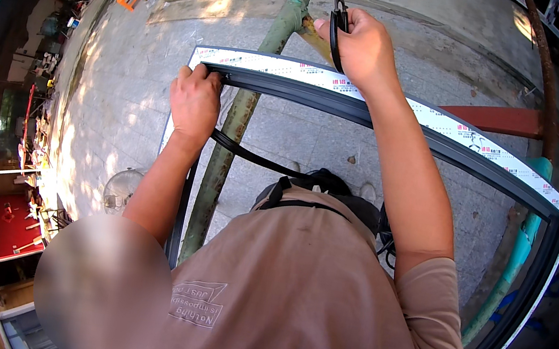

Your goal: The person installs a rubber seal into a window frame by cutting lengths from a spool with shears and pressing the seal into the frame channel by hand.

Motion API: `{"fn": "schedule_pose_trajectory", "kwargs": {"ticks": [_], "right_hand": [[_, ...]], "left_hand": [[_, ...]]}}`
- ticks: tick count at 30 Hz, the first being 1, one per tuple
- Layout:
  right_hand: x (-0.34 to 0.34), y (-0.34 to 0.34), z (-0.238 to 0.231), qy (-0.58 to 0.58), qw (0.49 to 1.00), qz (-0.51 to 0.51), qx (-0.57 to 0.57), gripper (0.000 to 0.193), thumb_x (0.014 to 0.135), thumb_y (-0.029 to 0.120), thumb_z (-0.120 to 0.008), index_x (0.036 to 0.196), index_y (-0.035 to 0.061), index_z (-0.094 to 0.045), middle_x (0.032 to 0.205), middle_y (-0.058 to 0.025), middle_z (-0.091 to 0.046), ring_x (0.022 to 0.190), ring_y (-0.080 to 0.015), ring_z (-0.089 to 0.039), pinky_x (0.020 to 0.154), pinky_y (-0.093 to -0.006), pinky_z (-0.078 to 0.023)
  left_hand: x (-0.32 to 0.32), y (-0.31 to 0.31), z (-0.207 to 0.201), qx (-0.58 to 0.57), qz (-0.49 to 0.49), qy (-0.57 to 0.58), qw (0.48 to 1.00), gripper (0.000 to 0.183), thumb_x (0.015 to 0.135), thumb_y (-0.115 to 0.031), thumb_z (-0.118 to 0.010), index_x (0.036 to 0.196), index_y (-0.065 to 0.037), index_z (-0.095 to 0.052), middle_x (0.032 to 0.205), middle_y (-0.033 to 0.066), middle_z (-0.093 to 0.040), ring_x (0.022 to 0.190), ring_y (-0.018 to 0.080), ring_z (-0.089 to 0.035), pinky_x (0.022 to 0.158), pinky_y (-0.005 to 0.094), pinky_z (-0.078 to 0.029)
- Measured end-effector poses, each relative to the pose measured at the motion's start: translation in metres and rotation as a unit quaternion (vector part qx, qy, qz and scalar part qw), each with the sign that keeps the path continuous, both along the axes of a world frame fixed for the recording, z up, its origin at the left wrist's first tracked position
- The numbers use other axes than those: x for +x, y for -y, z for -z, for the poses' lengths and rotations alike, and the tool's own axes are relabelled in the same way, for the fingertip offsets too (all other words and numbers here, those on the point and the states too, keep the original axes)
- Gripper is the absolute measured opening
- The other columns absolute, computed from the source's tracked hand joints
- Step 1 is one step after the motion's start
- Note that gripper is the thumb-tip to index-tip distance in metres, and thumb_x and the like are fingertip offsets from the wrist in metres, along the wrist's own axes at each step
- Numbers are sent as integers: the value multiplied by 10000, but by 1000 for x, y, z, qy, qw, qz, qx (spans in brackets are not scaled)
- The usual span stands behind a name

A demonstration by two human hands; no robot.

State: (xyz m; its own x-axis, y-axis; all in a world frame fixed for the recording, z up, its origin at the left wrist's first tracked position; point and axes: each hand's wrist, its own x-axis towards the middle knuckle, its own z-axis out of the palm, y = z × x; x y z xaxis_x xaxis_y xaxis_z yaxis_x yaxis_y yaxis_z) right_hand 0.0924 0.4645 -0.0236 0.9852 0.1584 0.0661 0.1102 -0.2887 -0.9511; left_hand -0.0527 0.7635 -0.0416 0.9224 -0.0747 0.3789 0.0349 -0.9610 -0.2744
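- At the left, the left hand (pixel 194 101) is set at the upper-left corner of the frame (pixel 293 90), its fingers bent over the dark inner edge; whether anything is pinched beneath them cannot be told.
- By judgement, work on the black strip (pixel 253 156) at this corner is in hand, perhaps the seating or trimming of it.
- The strip is seen curving from just below the left wrist toward the waist, where its farther end is hidden.
- The green pole (pixel 239 113) is crossed by the frame, which is seemingly propped there, in front of the body.
- The scissors (pixel 334 26) are held beyond the upper edge by the right hand (pixel 367 48), closed around the black handles, with the blades pointed away from the body.
- For the next move, a steady corner and a clear view of the strip's end seem called for, with the blades kept off the film.
- The frame is seen as a dark grey, grooved rectangle, faced along its outer border with white film (pixel 261 62) printed in red; toward the right its edges are bent by the lens.
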Motion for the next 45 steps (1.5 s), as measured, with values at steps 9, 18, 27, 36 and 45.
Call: {"fn": "schedule_pose_trajectory", "kwargs": {"ticks": [9, 18, 27, 36, 45], "right_hand": [[-2, 0, 0, 11, 1000, 7, -7, 479, 942, 457, -897, 969, -3, -768, 859, -183, -786, 792, -331, -755, 780, -439, -583], [-3, -1, -1, 15, 1000, 4, -21, 471, 962, 459, -886, 961, 3, -765, 855, -180, -786, 792, -339, -757, 773, -443, -581], [-4, -1, -2, 22, 999, 5, -28, 471, 954, 450, -895, 957, -1, -761, 847, -182, -781, 790, -344, -753, 770, -445, -578], [-7, -3, -6, 20, 999, 19, 27, 435, 963, 408, -896, 990, -1, -751, 860, -131, -785, 762, -267, -724, 759, -411, -573], [-135, 4, -4, -129, 945, -276, 118, 260, 1000, 162, -903, 1055, 52, -674, 871, 59, -647, 786, -18, -572, 703, -226, -468]], "left_hand": [[0, 1, 0, 14, 9, 10, 1000, 155, 1002, -167, -699, 877, -96, -759, 946, 61, -678, 958, 318, -641, 802, 479, -512], [1, 0, 2, 19, 3, 11, 1000, 157, 1013, -184, -711, 890, -108, -771, 955, 53, -685, 962, 309, -645, 796, 476, -510], [1, 0, 2, 20, 0, 11, 1000, 151, 1009, -175, -703, 889, -103, -761, 956, 57, -687, 965, 314, -644, 793, 475, -509], [-1, 0, -6, 10, 19, -10, 1000, 91, 998, -151, -717, 943, -90, -758, 958, 97, -685, 939, 340, -647, 797, 491, -527], [-16, -7, -40, -249, 3, -72, 966, 111, 1018, -134, -755, 1036, -28, -726, 993, 203, -760, 981, 435, -726, 886, 537, -573]]}}
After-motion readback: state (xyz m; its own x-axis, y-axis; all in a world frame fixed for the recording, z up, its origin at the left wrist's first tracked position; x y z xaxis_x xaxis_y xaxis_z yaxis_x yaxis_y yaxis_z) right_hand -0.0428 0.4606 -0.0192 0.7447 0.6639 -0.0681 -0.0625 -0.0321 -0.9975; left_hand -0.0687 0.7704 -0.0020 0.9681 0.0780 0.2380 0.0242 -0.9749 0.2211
